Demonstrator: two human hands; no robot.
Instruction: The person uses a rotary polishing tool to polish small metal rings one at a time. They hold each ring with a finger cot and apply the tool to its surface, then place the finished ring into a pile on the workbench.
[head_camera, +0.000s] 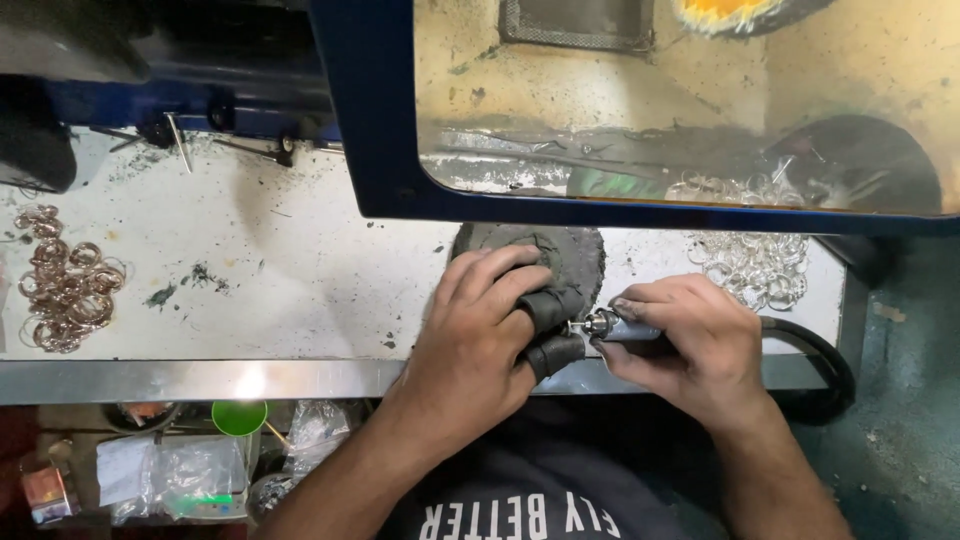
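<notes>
The right hand (690, 345) grips a slim grey rotary handpiece (625, 328), its bit pointing left at a small piece pinched in the dark-wrapped fingertips (548, 310) of the left hand (480, 335), over a round black pad (560, 255) at the front of the white tabletop (300, 260). The grinding step seems under way; next the piece likely needs turning to a fresh face.

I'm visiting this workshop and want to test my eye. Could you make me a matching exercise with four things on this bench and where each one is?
Things:
1. copper-coloured rings
2. silver rings
3. rotary handpiece
4. green cup

Places:
A. in the right hand
B. left side of the bench
C. below the bench edge
D. right side, by the blue-framed shield

Pairs: 1-B, 2-D, 3-A, 4-C
</notes>
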